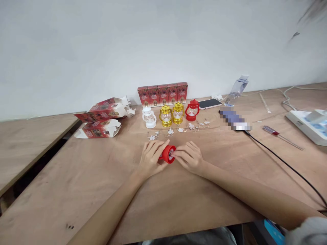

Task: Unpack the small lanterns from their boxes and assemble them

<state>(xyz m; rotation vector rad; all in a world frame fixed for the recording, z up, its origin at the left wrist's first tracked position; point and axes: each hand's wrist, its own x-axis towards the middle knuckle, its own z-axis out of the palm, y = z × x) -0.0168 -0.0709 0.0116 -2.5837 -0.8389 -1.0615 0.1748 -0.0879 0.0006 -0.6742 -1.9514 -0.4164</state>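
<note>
Your left hand (151,157) is wrapped around the red lantern (169,154), tipped on its side so its base faces your right hand (190,157). That lantern sits between your hands, near the middle of the table (76,183). Your right fingertips are drawn together at the base (whether they pinch something small, I cannot tell). Just beyond your hands lies a row of bent wires with white bits (152,137). Behind it stand a white lantern (149,118), two gold lanterns (166,116) and a second red lantern (192,110), with five upright boxes (162,95) at the wall. Opened boxes (102,129) lie to your left. To your right are two phones (209,103), a bottle (237,90), a screwdriver (274,132) and a power strip (310,124).
</note>
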